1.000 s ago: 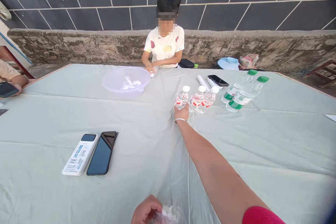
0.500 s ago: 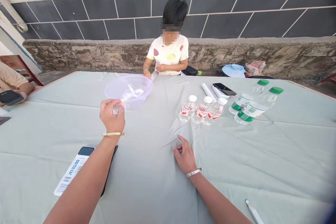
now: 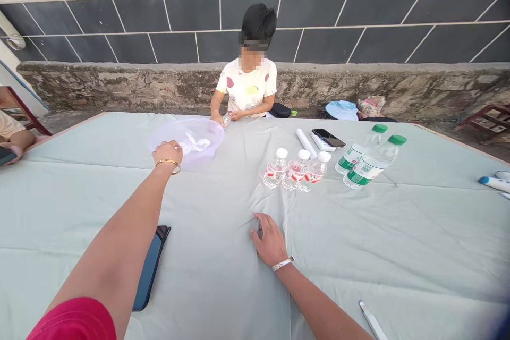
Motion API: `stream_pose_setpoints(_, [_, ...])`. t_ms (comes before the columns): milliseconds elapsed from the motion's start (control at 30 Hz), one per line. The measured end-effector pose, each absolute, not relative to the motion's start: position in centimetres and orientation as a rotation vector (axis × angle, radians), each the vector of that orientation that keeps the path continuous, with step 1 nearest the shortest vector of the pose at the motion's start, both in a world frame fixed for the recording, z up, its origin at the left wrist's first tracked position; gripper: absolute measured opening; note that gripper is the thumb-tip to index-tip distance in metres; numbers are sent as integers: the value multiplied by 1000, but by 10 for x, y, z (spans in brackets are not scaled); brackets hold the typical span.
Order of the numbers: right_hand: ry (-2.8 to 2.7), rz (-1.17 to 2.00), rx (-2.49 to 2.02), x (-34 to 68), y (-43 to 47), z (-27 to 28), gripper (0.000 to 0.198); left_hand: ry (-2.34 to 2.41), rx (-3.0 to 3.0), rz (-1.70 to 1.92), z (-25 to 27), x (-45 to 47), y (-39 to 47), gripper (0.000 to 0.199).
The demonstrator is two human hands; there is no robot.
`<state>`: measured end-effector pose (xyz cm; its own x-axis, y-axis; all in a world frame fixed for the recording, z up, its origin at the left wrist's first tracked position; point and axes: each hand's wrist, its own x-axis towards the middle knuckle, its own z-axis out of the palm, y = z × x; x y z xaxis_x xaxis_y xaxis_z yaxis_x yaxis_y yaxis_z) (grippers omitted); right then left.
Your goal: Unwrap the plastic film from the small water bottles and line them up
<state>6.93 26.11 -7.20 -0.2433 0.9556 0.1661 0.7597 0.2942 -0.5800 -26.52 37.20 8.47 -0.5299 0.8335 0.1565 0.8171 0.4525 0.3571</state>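
Observation:
My left hand [image 3: 167, 153] reaches forward to the near rim of a translucent pale purple basin [image 3: 215, 143]. Its fingers are pinched together beside white crumpled material [image 3: 195, 142] in the basin, apparently holding its near end; the fingertips are partly hidden. My right hand [image 3: 270, 239] rests on the cloth-covered table, loosely curved, with thumb and index finger apart and nothing between them. Beyond it stand small clear bottles [image 3: 295, 172] with white caps and red-and-white labels. Below my left forearm, a dark blue phone [image 3: 148, 271] is partly covered by the arm.
Two larger green-capped bottles [image 3: 370, 162] stand at right. Behind the small bottles lie a white roll [image 3: 306, 143] and a black phone [image 3: 329, 137]. Silver tweezers-like metal [image 3: 371, 320] lies near the front. Across the table a person [image 3: 251, 79] holds a small bottle [image 3: 227, 119].
My left hand has moved forward and down to the basin with the white material. My right hand keeps its place on the table. The view has shifted, and my left arm now covers the white printed item.

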Motion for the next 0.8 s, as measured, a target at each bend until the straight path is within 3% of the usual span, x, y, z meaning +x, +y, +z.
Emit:
stream_pose_setpoints(267, [-2119, 621, -1529, 65, 270, -60, 39, 2383, 1781, 805, 108, -197, 278, 30])
stream_pose_setpoints(467, [-2005, 941, -1492, 77, 219, -47, 49, 1618, 1948, 865, 41, -101, 113, 20])
stream_pose_setpoints(633, [-2217, 844, -1368, 109, 107, -59, 58, 1527, 1766, 809, -15, -67, 5, 19])
stream_pose_setpoints(800, [-2539, 702, -1231, 137, 25, -62, 57, 1503, 1839, 818, -30, -60, -41, 17])
